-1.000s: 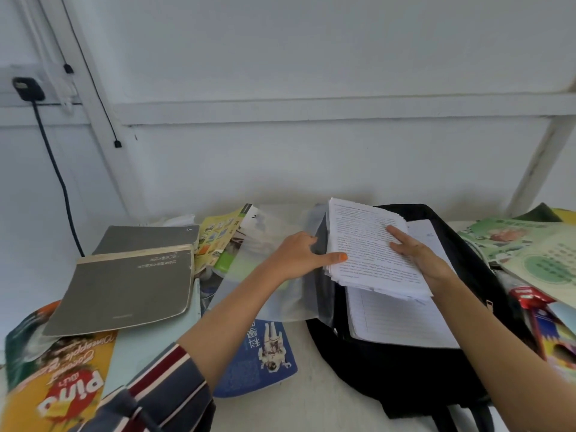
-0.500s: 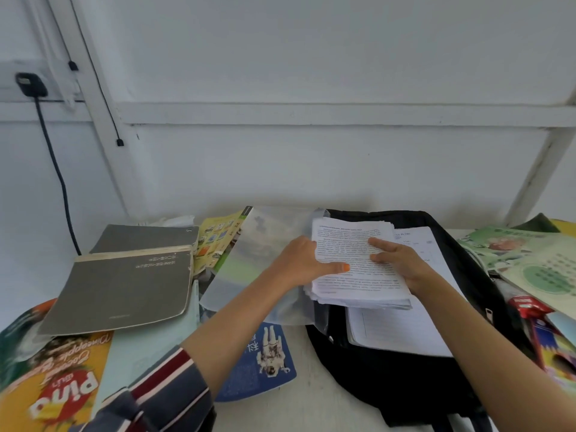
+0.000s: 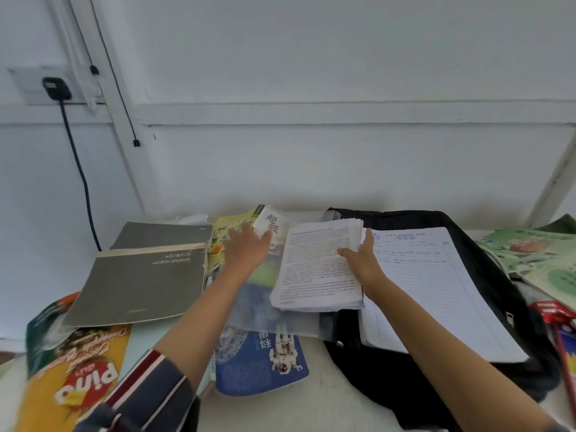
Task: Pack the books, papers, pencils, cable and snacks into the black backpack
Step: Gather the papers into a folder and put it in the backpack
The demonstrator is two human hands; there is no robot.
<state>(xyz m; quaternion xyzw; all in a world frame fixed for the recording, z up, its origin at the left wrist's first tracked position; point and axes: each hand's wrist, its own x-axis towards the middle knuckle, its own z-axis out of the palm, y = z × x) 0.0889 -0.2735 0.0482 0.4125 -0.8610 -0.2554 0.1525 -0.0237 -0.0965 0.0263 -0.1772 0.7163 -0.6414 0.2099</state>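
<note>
White wall and a pale tabletop are framing a job that looks only just begun. Lying open on its side, the black backpack is showing just one thing at its mouth, a lined sheet. The right hand is gripping a thick stack of printed papers, thumb curled over the top page, holding it above the bag's left edge and a clear plastic sleeve, not yet inside. The left hand is reaching with fingers spread and relaxed, holding nothing, over the books behind. Waiting outside the bag are the grey books, a blue book, the snack bag and green booklets. Pencils I cannot pick out; a black cable is hanging from the wall socket.
</note>
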